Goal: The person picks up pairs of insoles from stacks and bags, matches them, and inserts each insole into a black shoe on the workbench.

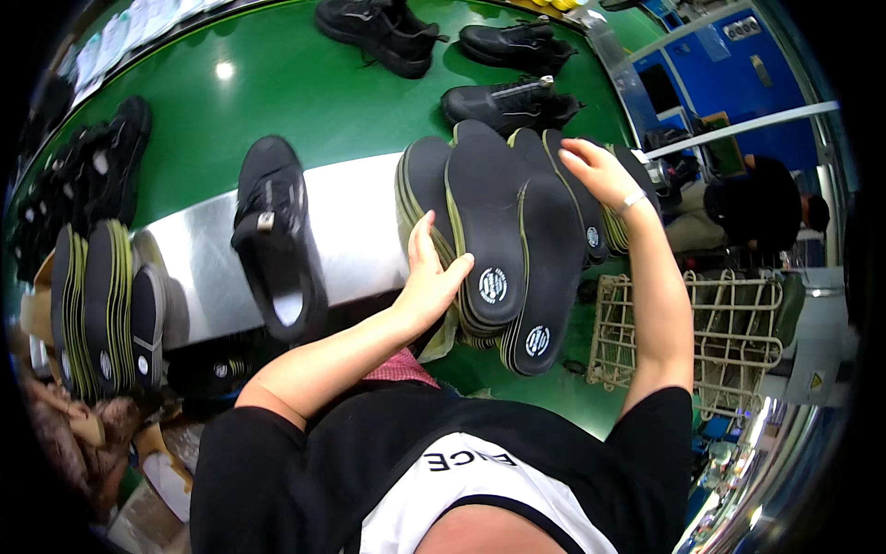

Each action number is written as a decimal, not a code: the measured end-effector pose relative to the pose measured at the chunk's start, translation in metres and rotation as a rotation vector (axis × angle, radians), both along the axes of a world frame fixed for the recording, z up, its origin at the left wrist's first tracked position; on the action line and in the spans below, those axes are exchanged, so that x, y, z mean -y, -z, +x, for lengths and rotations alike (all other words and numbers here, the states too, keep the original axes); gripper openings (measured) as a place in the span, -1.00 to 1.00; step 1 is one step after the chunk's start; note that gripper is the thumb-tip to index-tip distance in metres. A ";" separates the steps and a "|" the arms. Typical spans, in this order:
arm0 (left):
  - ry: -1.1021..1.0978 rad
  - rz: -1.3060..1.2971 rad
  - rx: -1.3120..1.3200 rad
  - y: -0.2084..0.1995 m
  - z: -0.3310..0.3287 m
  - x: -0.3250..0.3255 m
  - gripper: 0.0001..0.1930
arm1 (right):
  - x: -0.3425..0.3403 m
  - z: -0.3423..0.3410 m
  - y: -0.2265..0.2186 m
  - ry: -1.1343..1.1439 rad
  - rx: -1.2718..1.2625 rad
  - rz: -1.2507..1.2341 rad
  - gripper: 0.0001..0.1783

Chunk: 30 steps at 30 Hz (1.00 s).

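Several stacks of black insoles (486, 217) with yellow-green edges lie side by side in front of me, overhanging the near edge of a metal strip. My left hand (427, 284) rests against the left side of these stacks, its fingers stretched up along the edge and its thumb apart near an insole's heel. On the far right, my right hand (602, 174) lies over the toe ends of the right-hand stacks with its fingers extended; what is under the palm is hidden. A single black shoe (273, 235) stands left of my left hand on the strip.
Black shoes (512, 102) stand beyond the insoles on the green table (221, 102), with more shoes at the far left. Further insole stacks (101, 309) sit at the left end of the metal strip (355, 217). A wire basket (688, 332) hangs at the right.
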<state>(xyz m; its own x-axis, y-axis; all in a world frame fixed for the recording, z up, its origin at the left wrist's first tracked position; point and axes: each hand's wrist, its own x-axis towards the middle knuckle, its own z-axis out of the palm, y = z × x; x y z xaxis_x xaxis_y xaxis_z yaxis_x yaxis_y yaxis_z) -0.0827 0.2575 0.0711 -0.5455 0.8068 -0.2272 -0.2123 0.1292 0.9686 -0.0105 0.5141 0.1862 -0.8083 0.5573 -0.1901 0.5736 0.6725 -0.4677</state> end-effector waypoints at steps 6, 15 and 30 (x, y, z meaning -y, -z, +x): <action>-0.225 0.064 -0.599 -0.036 -0.034 0.101 -0.59 | 0.081 0.069 -0.022 -0.109 -0.029 -0.090 -0.59; -0.582 -0.334 -0.330 0.026 -0.113 0.185 -0.12 | 0.129 0.052 -0.035 -0.223 -0.174 -0.101 -0.61; -0.397 -0.607 -0.520 0.040 -0.208 0.197 -0.37 | 0.014 -0.268 0.096 -0.112 0.282 0.633 -0.55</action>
